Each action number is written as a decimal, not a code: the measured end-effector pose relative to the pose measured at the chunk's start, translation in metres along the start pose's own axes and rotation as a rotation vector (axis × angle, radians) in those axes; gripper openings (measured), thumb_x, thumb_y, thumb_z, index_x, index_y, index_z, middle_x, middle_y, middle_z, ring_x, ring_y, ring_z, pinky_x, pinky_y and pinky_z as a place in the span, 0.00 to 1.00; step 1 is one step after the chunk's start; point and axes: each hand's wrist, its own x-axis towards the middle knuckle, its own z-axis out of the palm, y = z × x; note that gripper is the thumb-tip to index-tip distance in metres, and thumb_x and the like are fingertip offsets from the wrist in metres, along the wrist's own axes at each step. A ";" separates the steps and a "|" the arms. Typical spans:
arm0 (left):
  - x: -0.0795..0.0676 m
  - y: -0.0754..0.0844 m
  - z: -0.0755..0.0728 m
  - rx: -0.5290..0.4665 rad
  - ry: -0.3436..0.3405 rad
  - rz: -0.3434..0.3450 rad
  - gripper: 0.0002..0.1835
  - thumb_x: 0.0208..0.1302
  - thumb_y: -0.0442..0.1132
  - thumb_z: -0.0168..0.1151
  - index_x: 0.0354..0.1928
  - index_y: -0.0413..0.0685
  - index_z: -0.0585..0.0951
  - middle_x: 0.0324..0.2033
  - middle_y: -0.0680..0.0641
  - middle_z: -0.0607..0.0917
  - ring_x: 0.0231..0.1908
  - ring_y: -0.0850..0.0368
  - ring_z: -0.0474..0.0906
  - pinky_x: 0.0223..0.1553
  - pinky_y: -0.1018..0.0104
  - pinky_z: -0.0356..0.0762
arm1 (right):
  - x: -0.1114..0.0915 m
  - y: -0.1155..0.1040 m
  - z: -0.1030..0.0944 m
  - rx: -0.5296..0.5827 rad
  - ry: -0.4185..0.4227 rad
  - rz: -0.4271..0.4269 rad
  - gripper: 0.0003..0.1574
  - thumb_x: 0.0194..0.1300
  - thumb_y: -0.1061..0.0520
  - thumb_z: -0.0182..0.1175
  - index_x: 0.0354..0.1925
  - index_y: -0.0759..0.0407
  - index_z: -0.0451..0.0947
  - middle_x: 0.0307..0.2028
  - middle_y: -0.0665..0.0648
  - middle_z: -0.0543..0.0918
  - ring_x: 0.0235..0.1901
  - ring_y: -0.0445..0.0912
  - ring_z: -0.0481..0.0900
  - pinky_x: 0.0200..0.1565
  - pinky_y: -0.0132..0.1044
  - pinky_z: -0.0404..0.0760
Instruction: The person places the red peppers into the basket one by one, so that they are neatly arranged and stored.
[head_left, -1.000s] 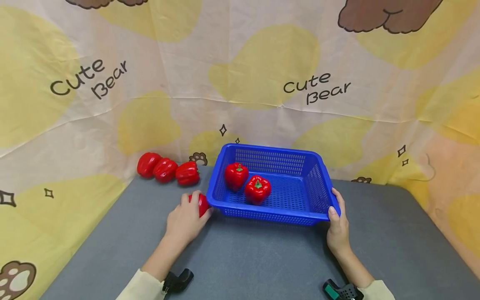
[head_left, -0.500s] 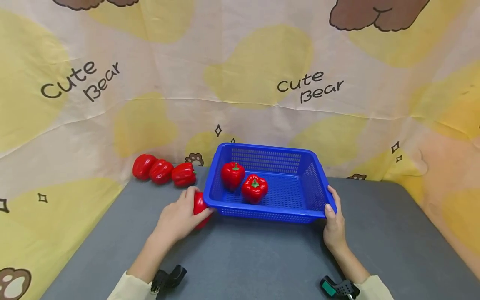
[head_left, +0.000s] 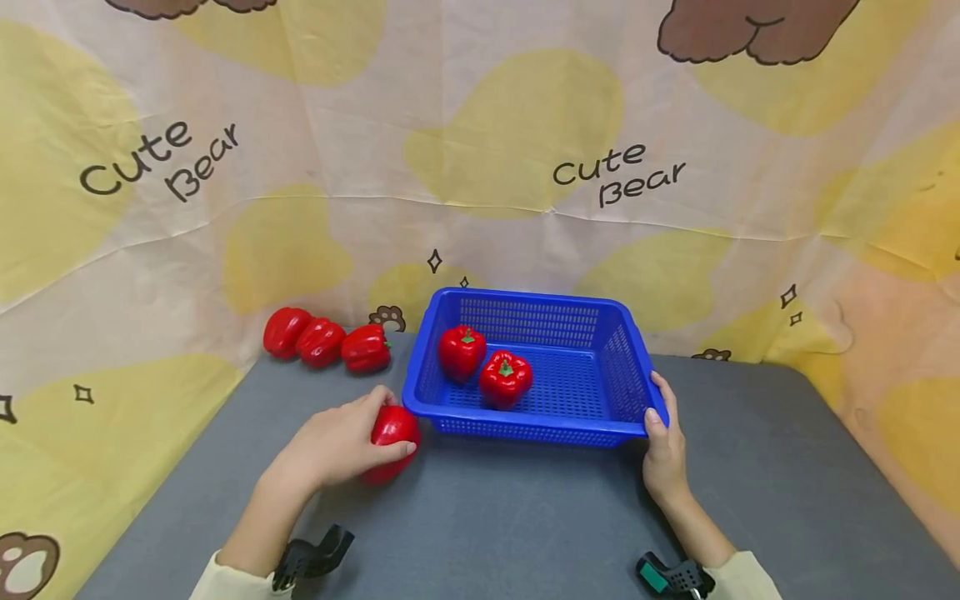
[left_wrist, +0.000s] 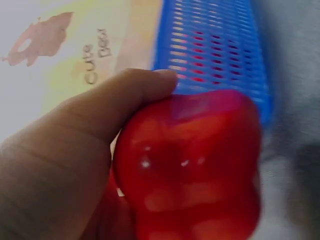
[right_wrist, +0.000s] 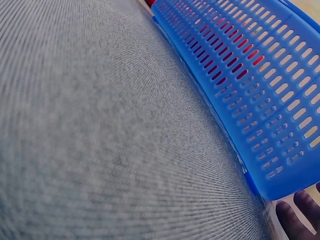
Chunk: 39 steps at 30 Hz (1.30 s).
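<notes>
My left hand [head_left: 341, 437] grips a red bell pepper [head_left: 393, 435] between thumb and fingers, just off the near left corner of a blue plastic basket [head_left: 517, 425]. In the left wrist view the held pepper [left_wrist: 195, 165] fills the middle, with the thumb along its side and the basket wall [left_wrist: 215, 50] behind. My right hand [head_left: 666, 454] holds the basket's right end, thumb on the rim and fingers along the outside. Inside the basket, toward its left, two red bell peppers sit: one at the back [head_left: 461, 353] and one nearer [head_left: 506, 380], green stems up.
Three more red bell peppers [head_left: 321, 342] lie in a row on the grey table [head_left: 525, 525], left of the basket near the back edge. A patterned cloth [head_left: 487, 125] hangs behind the table. Each wrist wears a black device [head_left: 311, 557].
My left hand has drawn the bell pepper back from beside the basket's left end, toward me and slightly left. The right hand still holds the basket; the view has shifted slightly.
</notes>
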 end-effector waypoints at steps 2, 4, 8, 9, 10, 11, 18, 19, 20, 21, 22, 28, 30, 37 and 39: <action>-0.006 0.003 -0.009 -0.019 -0.004 -0.004 0.34 0.51 0.67 0.71 0.54 0.59 0.74 0.41 0.51 0.85 0.40 0.56 0.80 0.34 0.58 0.83 | 0.000 -0.001 0.001 -0.003 -0.004 0.002 0.37 0.74 0.47 0.36 0.79 0.40 0.50 0.77 0.59 0.60 0.70 0.56 0.65 0.64 0.36 0.66; -0.009 0.008 -0.019 -0.045 0.010 -0.002 0.35 0.50 0.66 0.72 0.55 0.58 0.74 0.43 0.50 0.85 0.42 0.55 0.81 0.35 0.57 0.84 | 0.000 -0.001 0.001 -0.002 0.001 0.005 0.37 0.74 0.47 0.36 0.79 0.39 0.50 0.77 0.59 0.60 0.69 0.52 0.65 0.64 0.35 0.67; -0.012 0.019 -0.036 -0.110 0.047 0.017 0.38 0.49 0.65 0.74 0.58 0.57 0.73 0.47 0.48 0.84 0.47 0.51 0.81 0.36 0.55 0.87 | 0.000 -0.002 0.000 0.005 0.018 0.008 0.37 0.74 0.47 0.37 0.79 0.38 0.51 0.76 0.58 0.62 0.64 0.40 0.67 0.60 0.25 0.66; -0.012 0.022 -0.039 -0.133 0.058 0.025 0.38 0.50 0.64 0.74 0.59 0.57 0.72 0.49 0.48 0.84 0.49 0.50 0.81 0.37 0.55 0.87 | -0.001 -0.002 0.000 0.004 0.018 0.008 0.37 0.74 0.47 0.37 0.79 0.38 0.52 0.76 0.58 0.62 0.64 0.37 0.66 0.59 0.24 0.66; -0.012 0.026 -0.041 -0.159 0.071 0.035 0.39 0.50 0.64 0.74 0.60 0.57 0.71 0.51 0.48 0.83 0.51 0.49 0.80 0.38 0.54 0.88 | -0.001 -0.002 0.000 0.002 0.019 0.006 0.37 0.74 0.48 0.37 0.79 0.39 0.52 0.76 0.58 0.62 0.63 0.36 0.66 0.59 0.23 0.66; -0.011 0.029 -0.043 -0.180 0.094 0.045 0.40 0.51 0.64 0.73 0.61 0.57 0.69 0.52 0.47 0.81 0.52 0.48 0.80 0.39 0.54 0.88 | -0.001 -0.002 0.000 0.005 0.021 0.003 0.37 0.74 0.48 0.37 0.79 0.39 0.52 0.76 0.59 0.63 0.63 0.35 0.66 0.59 0.24 0.66; 0.002 0.048 -0.047 -0.299 0.282 0.092 0.45 0.57 0.63 0.70 0.69 0.57 0.59 0.62 0.46 0.71 0.58 0.44 0.76 0.45 0.47 0.88 | -0.001 -0.003 0.000 0.019 0.030 -0.005 0.37 0.74 0.49 0.37 0.79 0.42 0.53 0.75 0.61 0.63 0.63 0.37 0.67 0.59 0.24 0.66; 0.005 0.051 -0.046 -0.312 0.297 0.104 0.46 0.56 0.62 0.71 0.70 0.58 0.59 0.63 0.46 0.71 0.60 0.44 0.75 0.46 0.47 0.88 | -0.002 -0.003 0.000 0.026 0.033 -0.003 0.37 0.74 0.49 0.37 0.79 0.41 0.53 0.75 0.61 0.63 0.62 0.37 0.67 0.59 0.24 0.66; 0.007 0.055 -0.046 -0.324 0.312 0.120 0.47 0.56 0.60 0.72 0.71 0.59 0.57 0.63 0.47 0.71 0.60 0.44 0.75 0.46 0.46 0.88 | -0.002 -0.003 0.000 0.023 0.032 -0.003 0.37 0.74 0.48 0.37 0.79 0.41 0.53 0.75 0.61 0.63 0.62 0.36 0.67 0.59 0.25 0.66; 0.011 0.058 -0.044 -0.337 0.331 0.138 0.48 0.56 0.58 0.73 0.73 0.60 0.56 0.64 0.47 0.71 0.61 0.44 0.75 0.47 0.46 0.87 | -0.002 -0.002 0.000 0.020 0.033 -0.003 0.37 0.74 0.48 0.37 0.79 0.41 0.53 0.75 0.61 0.63 0.62 0.36 0.67 0.59 0.25 0.66; 0.013 0.061 -0.043 -0.347 0.356 0.157 0.50 0.56 0.56 0.73 0.74 0.62 0.54 0.65 0.47 0.71 0.62 0.43 0.75 0.48 0.45 0.87 | -0.002 -0.002 0.000 0.015 0.033 -0.002 0.37 0.74 0.48 0.37 0.79 0.41 0.53 0.75 0.61 0.63 0.62 0.36 0.66 0.59 0.25 0.66; 0.022 0.075 -0.036 -0.382 0.502 0.225 0.55 0.52 0.48 0.76 0.76 0.80 0.53 0.66 0.44 0.68 0.63 0.41 0.75 0.49 0.42 0.86 | -0.005 0.002 0.000 -0.011 0.006 -0.002 0.37 0.75 0.48 0.36 0.79 0.40 0.51 0.76 0.60 0.62 0.64 0.38 0.67 0.58 0.19 0.65; 0.024 0.078 -0.035 -0.388 0.522 0.235 0.50 0.52 0.48 0.76 0.75 0.80 0.58 0.65 0.44 0.68 0.61 0.41 0.76 0.48 0.43 0.87 | -0.005 0.003 0.001 -0.008 0.005 -0.003 0.37 0.75 0.47 0.36 0.79 0.40 0.50 0.76 0.60 0.61 0.65 0.41 0.67 0.58 0.19 0.65; 0.035 0.081 -0.029 -0.381 0.558 0.236 0.41 0.51 0.48 0.77 0.68 0.68 0.70 0.62 0.45 0.71 0.61 0.43 0.75 0.47 0.44 0.87 | -0.003 0.000 0.001 -0.007 0.001 -0.008 0.37 0.75 0.47 0.35 0.79 0.40 0.49 0.77 0.59 0.60 0.69 0.53 0.66 0.59 0.20 0.64; 0.040 0.081 -0.027 -0.379 0.575 0.230 0.41 0.51 0.48 0.78 0.68 0.64 0.70 0.62 0.45 0.72 0.62 0.45 0.73 0.48 0.44 0.87 | -0.002 -0.001 0.001 -0.003 0.004 -0.010 0.37 0.75 0.47 0.35 0.79 0.40 0.49 0.77 0.59 0.60 0.69 0.54 0.66 0.59 0.19 0.64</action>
